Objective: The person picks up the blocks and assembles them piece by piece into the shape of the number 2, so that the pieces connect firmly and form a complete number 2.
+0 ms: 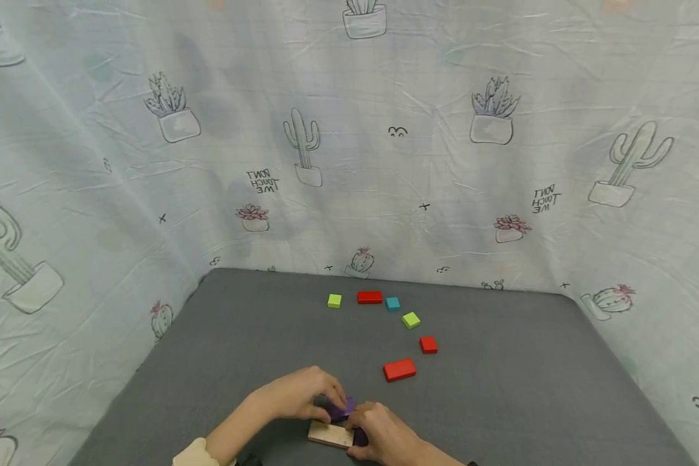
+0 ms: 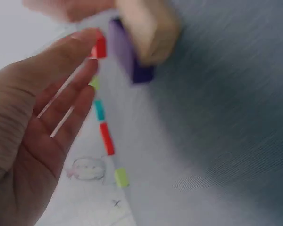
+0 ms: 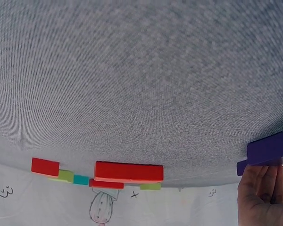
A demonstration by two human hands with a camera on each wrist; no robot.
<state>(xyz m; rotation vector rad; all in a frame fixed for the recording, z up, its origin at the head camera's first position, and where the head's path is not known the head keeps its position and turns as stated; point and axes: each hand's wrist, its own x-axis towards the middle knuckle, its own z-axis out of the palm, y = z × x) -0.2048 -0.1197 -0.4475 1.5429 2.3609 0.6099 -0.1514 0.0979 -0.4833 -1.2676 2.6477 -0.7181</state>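
Observation:
In the head view, a plain wooden block lies near the front of the table, with a purple block just behind it. My left hand hovers around that purple block; the left wrist view shows the hand with its fingers fairly straight and a gap between them and the purple block. At the wooden block's right end, my right hand pinches another purple block between thumb and fingers. The right wrist view shows this held purple block above the fingertips.
Beyond the hands, a long red block, a small red block, a green block, a blue block, another long red block and another green block form a curve on the grey table. A cactus-print cloth surrounds it.

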